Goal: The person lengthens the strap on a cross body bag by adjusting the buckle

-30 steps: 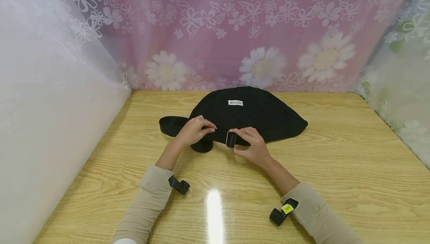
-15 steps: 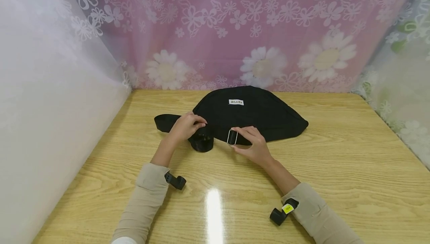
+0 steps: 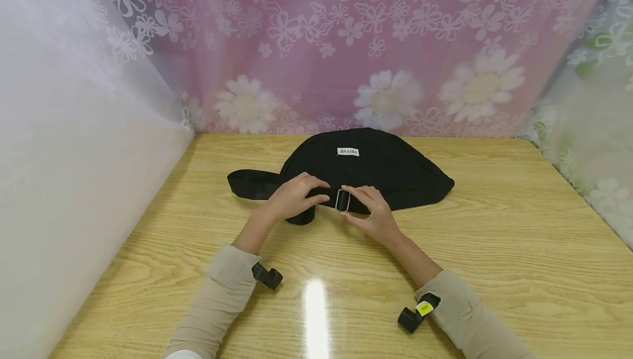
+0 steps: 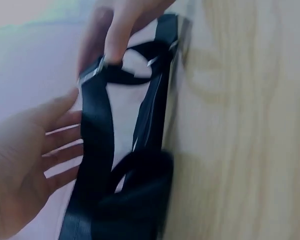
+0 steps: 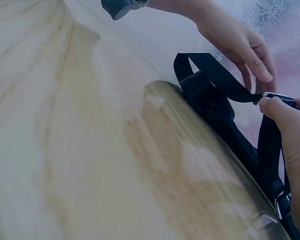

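Note:
A black fabric bag point(image 3: 381, 169) with a small white label lies flat on the table. Along its near edge runs a black strap point(image 3: 249, 184), looped out to the left. My right hand point(image 3: 375, 216) pinches a silvery rectangular slider buckle point(image 3: 342, 200) threaded on that strap, between thumb and fingers. Just left of the buckle hovers my left hand point(image 3: 295, 198), thumb and fingers apart. In the left wrist view, the left hand's fingers point(image 4: 62, 145) lie straight beside the strap point(image 4: 96, 115) without curling round it. The right wrist view has the right thumb point(image 5: 275, 107) on the buckle.
The wood-grain table point(image 3: 316, 260) extends on all sides of the bag. A pink floral curtain point(image 3: 316, 45) hangs behind it, with a pale sheet point(image 3: 99, 128) on the left. Black wrist-worn cameras sit at both cuffs. Another metal fitting point(image 5: 280, 205) shows lower on the straps.
My left hand drew the strap leftward, then let go and came back right toward the buckle with its fingers spread. The right hand stays at the buckle, nearly still.

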A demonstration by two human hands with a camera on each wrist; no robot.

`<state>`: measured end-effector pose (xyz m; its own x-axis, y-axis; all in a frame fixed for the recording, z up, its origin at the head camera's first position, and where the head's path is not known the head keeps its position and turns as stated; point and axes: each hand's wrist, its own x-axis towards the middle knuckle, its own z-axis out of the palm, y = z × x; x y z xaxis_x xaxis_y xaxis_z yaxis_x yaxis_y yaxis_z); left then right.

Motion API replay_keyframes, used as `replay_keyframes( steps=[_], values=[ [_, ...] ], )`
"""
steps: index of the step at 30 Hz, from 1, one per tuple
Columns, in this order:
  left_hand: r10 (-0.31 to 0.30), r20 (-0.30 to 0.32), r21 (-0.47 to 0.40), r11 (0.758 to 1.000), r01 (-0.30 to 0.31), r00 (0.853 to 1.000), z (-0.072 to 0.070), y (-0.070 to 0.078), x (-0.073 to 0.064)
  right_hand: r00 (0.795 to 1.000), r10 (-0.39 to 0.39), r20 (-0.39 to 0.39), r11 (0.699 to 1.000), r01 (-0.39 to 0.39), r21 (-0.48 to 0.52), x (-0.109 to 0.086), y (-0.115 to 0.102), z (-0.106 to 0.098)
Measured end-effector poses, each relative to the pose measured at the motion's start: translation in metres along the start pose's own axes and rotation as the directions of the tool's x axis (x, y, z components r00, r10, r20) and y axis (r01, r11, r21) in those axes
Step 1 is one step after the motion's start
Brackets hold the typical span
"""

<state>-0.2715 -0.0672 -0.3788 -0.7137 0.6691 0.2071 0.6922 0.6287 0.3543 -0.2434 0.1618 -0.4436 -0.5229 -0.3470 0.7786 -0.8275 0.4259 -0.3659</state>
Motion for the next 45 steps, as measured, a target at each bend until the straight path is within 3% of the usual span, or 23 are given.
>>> replay_keyframes(
  steps=[3,6,11,16,20,23,27,30,34,37,41,45],
  values=[
    [0.083,0.005,0.013,0.996,-0.083,0.997,0.005,0.010,0.003,1.000,0.014,0.005,1.000,-0.014,0.000,0.000,0.000,-0.001],
    [0.134,-0.035,0.074,0.989,-0.131,0.990,0.010,0.017,0.004,0.999,0.042,0.012,0.999,-0.042,0.020,0.000,0.000,-0.001],
    [0.169,-0.125,0.197,0.970,-0.142,0.978,0.014,0.017,0.003,0.997,0.082,0.014,0.994,-0.082,0.067,0.000,0.000,0.000],
    [0.180,-0.139,0.231,0.962,-0.144,0.974,0.014,0.015,0.004,0.996,0.091,0.018,0.992,-0.092,0.089,0.002,-0.001,0.000],
    [0.098,-0.077,0.122,0.989,-0.088,0.992,0.014,0.015,0.005,0.992,0.122,0.010,0.981,-0.122,0.151,0.003,-0.003,0.000],
    [0.048,-0.013,0.054,0.997,-0.047,0.999,0.015,0.014,0.005,0.983,0.179,-0.036,0.966,-0.168,0.194,0.003,-0.004,-0.002],
    [0.048,0.040,0.044,0.998,-0.050,0.998,0.018,0.011,0.004,0.958,0.259,-0.120,0.958,-0.239,0.158,0.001,-0.003,-0.007],
    [0.058,0.066,0.038,0.997,-0.060,0.996,0.017,0.011,0.004,0.940,0.314,-0.133,0.949,-0.306,0.081,-0.002,0.000,-0.011],
    [0.048,0.113,0.021,0.999,-0.050,0.992,0.015,0.011,0.005,0.931,0.359,-0.059,0.930,-0.362,-0.061,-0.006,0.005,-0.017],
    [0.046,0.154,0.007,0.999,-0.047,0.987,0.014,0.014,0.006,0.935,0.355,-0.003,0.922,-0.351,-0.165,-0.008,0.006,-0.020],
    [0.056,0.210,-0.033,0.998,-0.050,0.976,0.014,0.022,0.006,0.934,0.352,0.060,0.914,-0.329,-0.237,-0.014,0.005,-0.025],
    [0.085,0.269,-0.060,0.996,-0.072,0.959,0.016,0.035,0.002,0.918,0.363,0.157,0.911,-0.315,-0.265,-0.025,0.001,-0.033]
  ],
)
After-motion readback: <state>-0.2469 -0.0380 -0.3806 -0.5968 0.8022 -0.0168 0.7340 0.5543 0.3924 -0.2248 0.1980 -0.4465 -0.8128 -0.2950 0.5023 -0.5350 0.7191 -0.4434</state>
